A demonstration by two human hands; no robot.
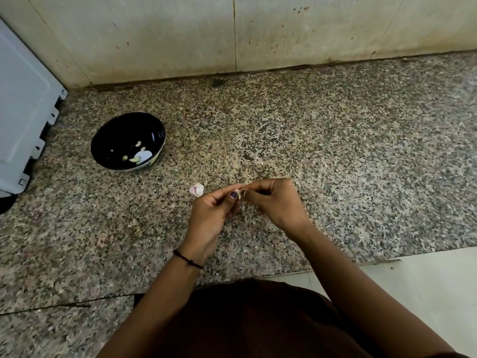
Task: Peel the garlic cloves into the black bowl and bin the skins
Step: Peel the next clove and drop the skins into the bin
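- Left hand (pixel 210 215) and right hand (pixel 276 202) met above the counter, both pinched on one small garlic clove (pixel 238 193) between thumb and fingertips.
- Clove mostly hidden by the fingers; only a pale bit showed, so long axis and pointing direction could not be told.
- Left thumb had dark nail polish; thin black thread bracelet (pixel 188 259) on the left wrist.
- Garlic piece (pixel 196 189), white with pink streaks, lay on the counter just beside the left hand, on its far-left side.
- Black bowl (pixel 128 141) sat upright on the counter, well apart to the far left, holding a few peeled cloves (pixel 136 153).
- Counter (pixel 335 140) was speckled granite, brown-grey.
- Stained beige wall tiles (pixel 284 32) ran along the back edge.
- White appliance (pixel 23 104) stood at the far left, near the bowl.
- Pale floor tile (pixel 426 285) showed past the counter edge at lower right.
- Person wore dark clothing (pixel 245 319).
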